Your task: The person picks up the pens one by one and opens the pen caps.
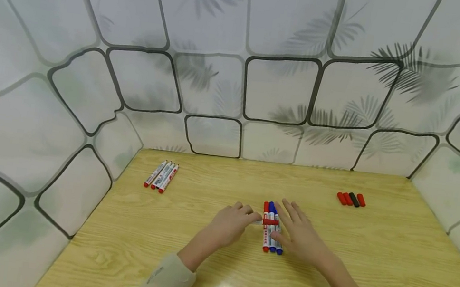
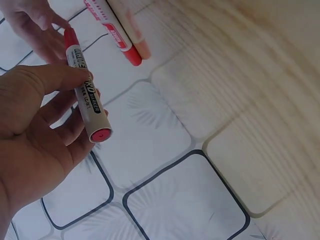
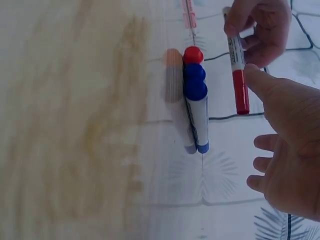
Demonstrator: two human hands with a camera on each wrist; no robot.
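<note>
My left hand [image 1: 228, 224] pinches a red-capped whiteboard marker [image 2: 89, 95] between thumb and fingers, held above the table with its red cap [image 3: 240, 92] pointing toward my right hand. My right hand [image 1: 302, 236] has its fingers spread; its thumb tip [image 3: 254, 74] is at the cap, and I cannot tell whether it presses on it. Below the held marker, three capped markers lie side by side: a red marker [image 1: 266, 236] on the left and two blue markers [image 3: 200, 117] on the right. In the head view the held cap crosses over them.
Several red-ended markers [image 1: 161, 176], seemingly without caps, lie in a group at the table's back left. Several loose caps [image 1: 351, 199], red ones and a black one, line up at the back right. A patterned wall [image 1: 279, 92] borders the wooden table [image 1: 371, 256].
</note>
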